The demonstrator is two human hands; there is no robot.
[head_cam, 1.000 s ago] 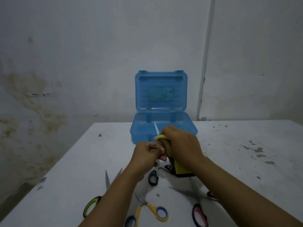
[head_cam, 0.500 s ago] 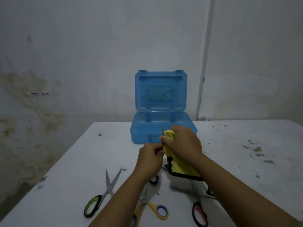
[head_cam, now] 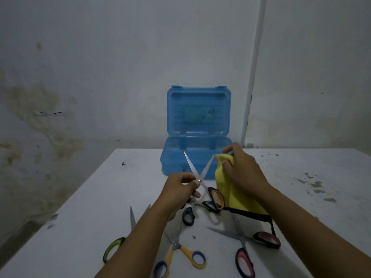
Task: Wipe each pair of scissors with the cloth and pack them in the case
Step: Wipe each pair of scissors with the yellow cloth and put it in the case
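My left hand (head_cam: 178, 186) pinches a pair of black-and-orange-handled scissors (head_cam: 200, 173) near the pivot, blades spread in a V pointing up. My right hand (head_cam: 244, 173) grips a yellow cloth (head_cam: 226, 189) with a black edge, just right of the blades and apart from them. Behind stands the blue case (head_cam: 197, 157), lid upright, tray open. On the table lie green-handled scissors (head_cam: 120, 241), yellow-and-blue-handled scissors (head_cam: 180, 251), pink-handled scissors (head_cam: 247, 247) and a black-handled pair (head_cam: 189, 215) partly under my hands.
The white table (head_cam: 90, 207) reaches to a stained wall. Its left edge drops off near my left forearm. Paint chips mark the table's right side (head_cam: 313, 183). A white pipe (head_cam: 253, 77) runs up the wall behind the case.
The cloth has come off the blades and moved right with my right hand. The scissors' blades, earlier wrapped in the cloth, now stand spread open in my left hand.
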